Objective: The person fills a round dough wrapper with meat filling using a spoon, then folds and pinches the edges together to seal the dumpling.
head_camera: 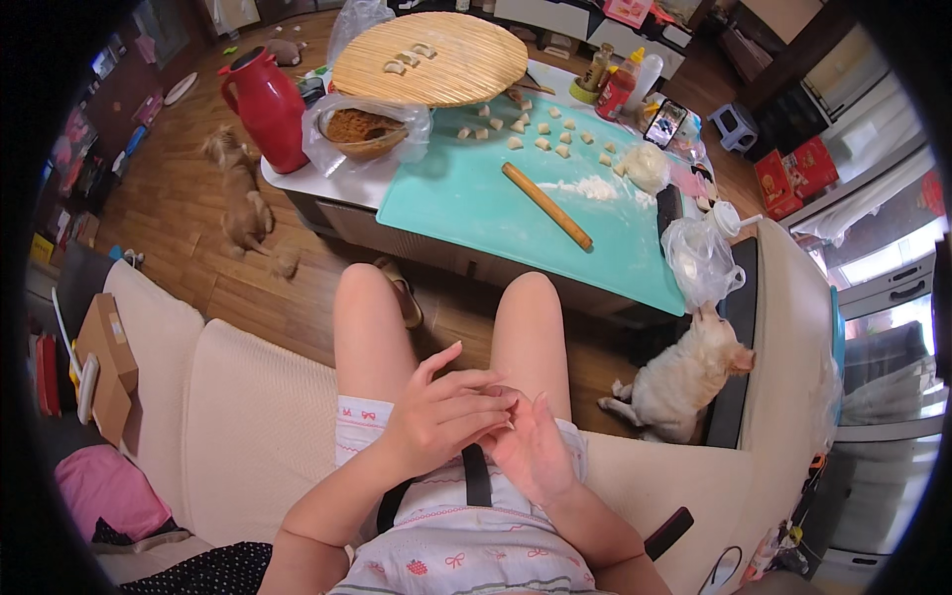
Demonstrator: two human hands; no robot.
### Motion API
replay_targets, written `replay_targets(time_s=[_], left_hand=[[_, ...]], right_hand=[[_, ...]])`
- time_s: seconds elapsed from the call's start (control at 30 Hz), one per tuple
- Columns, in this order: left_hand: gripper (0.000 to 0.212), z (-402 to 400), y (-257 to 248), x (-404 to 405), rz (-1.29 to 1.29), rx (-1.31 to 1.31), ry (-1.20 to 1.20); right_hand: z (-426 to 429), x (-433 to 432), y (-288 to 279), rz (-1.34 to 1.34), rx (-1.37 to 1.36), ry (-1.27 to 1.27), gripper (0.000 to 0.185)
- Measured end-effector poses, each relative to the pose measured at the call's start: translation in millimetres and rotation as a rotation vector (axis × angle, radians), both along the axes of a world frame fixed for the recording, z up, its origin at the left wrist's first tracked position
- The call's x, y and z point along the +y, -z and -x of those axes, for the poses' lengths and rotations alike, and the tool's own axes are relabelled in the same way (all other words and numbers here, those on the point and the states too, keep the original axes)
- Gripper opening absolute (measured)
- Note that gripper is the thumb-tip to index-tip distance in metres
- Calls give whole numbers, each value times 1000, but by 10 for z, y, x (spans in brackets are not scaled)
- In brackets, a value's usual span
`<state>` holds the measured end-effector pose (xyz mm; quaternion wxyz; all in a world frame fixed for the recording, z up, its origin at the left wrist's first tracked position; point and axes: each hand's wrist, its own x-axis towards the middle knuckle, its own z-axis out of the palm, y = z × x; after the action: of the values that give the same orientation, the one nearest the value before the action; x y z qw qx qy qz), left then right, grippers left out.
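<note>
Over my lap, my left hand (450, 413) lies across the fingers of my right hand (532, 450), whose palm faces up. They touch, and no object shows between them, though the right fingertips are partly hidden. Beyond my knees, a turquoise mat (461, 190) covers much of a low table. A wooden rolling pin (547, 206) lies slantwise on it beside a patch of white flour (591, 187). Several small dough pieces (543, 143) are scattered farther back, with a larger dough lump (645, 167) to their right. Three dumplings (408, 57) rest on a round slatted tray (461, 59).
A bowl of brown filling (364, 134) sits in plastic beside a red jug (268, 111). Bottles (619, 85), a phone (664, 123) and a plastic bag (703, 260) line the right. One dog (680, 375) noses the bag; another (245, 197) is on the floor at left.
</note>
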<state>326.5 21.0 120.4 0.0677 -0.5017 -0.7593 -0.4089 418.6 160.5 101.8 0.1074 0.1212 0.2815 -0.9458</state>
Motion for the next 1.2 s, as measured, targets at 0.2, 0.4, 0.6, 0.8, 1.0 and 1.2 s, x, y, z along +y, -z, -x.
replay_targets(time_s=[0.2, 0.4, 0.6, 0.8, 1.0, 1.2], left_hand=[[21, -3, -42, -23, 57, 177, 42], [19, -37, -39, 40, -35, 9, -52], [19, -34, 26, -58, -30, 106, -6], [19, -54, 5, -20, 98, 200, -25], [22, -27, 63, -32, -108, 8, -33], [25, -35, 53, -74, -26, 153, 24]], right_hand=[[19, 20, -16, -43, -41, -41, 66], [55, -17, -135, -15, -87, 6, 68], [-3, 13, -28, -97, -55, -38, 70], [8, 14, -49, -59, -77, -27, 69], [27, 41, -26, 13, -7, -49, 69], [0, 29, -73, -84, -142, -18, 70]])
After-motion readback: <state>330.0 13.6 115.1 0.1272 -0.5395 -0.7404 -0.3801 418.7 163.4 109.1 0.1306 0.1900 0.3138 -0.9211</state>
